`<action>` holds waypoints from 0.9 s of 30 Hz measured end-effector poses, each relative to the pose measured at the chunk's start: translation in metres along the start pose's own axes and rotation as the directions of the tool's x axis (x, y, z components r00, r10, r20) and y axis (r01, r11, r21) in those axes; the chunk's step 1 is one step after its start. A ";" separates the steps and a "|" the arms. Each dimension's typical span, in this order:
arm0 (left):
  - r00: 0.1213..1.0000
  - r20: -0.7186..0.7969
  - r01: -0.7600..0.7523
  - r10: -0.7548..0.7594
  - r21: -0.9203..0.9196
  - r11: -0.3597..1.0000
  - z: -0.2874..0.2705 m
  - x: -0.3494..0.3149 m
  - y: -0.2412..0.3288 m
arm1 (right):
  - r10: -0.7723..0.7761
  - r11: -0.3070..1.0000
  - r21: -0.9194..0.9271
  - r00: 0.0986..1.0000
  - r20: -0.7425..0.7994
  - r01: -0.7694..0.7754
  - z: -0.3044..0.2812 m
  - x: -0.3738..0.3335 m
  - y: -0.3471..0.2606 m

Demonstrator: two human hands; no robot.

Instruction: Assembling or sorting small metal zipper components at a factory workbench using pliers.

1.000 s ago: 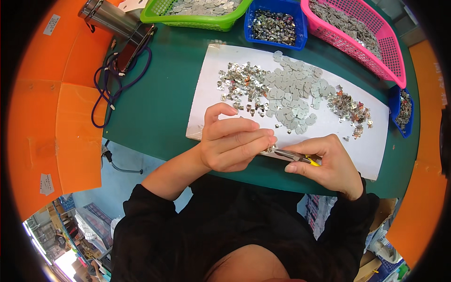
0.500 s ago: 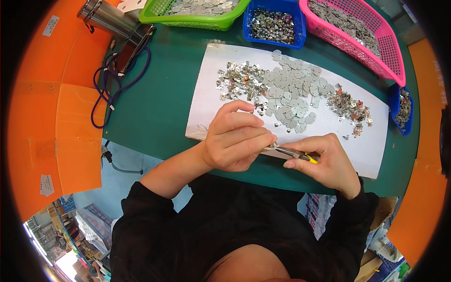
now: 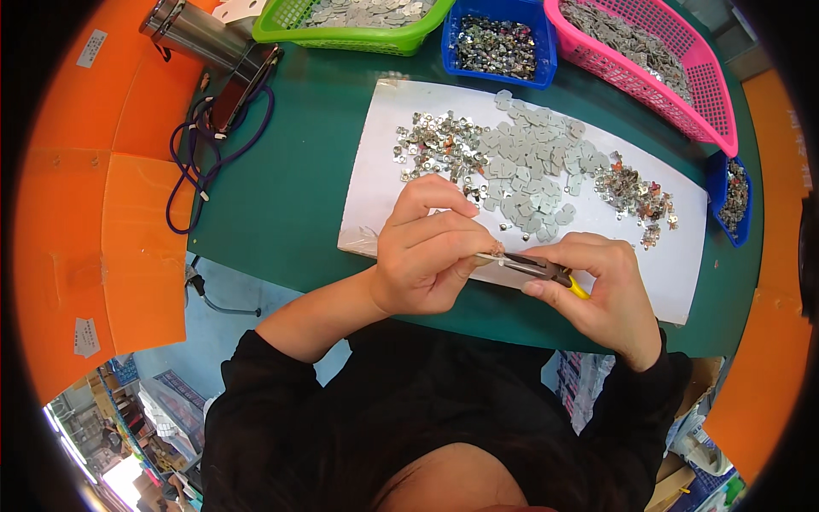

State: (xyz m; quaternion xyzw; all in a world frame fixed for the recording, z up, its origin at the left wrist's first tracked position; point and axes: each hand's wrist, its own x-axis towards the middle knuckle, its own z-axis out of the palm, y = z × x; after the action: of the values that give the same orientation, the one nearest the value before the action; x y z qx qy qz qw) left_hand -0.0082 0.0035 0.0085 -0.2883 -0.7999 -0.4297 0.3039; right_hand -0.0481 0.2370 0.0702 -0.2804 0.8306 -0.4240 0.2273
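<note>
Green tabletop [image 3: 307, 128], orange panels [image 3: 64, 205] on both sides, pale blue floor [image 3: 247, 282], bright light [image 3: 125, 478] lower left

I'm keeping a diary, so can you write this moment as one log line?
left grip: pinching small part | right grip: holding pliers | pliers: tip at part | white board: loose pieces

Left hand [image 3: 431, 260] moved slightly right and away from the body. Pliers [image 3: 536, 266] tilted steeper, nose farther up in view.
</note>
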 end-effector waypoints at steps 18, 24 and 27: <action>0.641 0.228 0.713 -0.733 -0.531 0.458 0.008 0.006 0.018 | -0.382 0.824 -0.557 0.827 -0.412 0.103 0.019 0.004 0.012; 0.566 0.263 0.690 -0.781 -0.670 0.274 0.012 0.011 0.026 | -0.424 0.737 -0.670 0.833 -0.355 0.089 0.017 0.004 0.008; 0.592 0.241 0.694 -0.769 -0.639 0.334 0.013 0.008 0.023 | -0.414 0.733 -0.674 0.845 -0.339 0.088 0.016 0.004 0.007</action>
State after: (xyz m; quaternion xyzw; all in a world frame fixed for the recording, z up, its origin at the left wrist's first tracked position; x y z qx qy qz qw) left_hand 0.0003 0.0271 0.0206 0.0362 -0.6094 -0.7920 -0.0081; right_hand -0.0427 0.2287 0.0548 -0.3425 0.9057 -0.2001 -0.1497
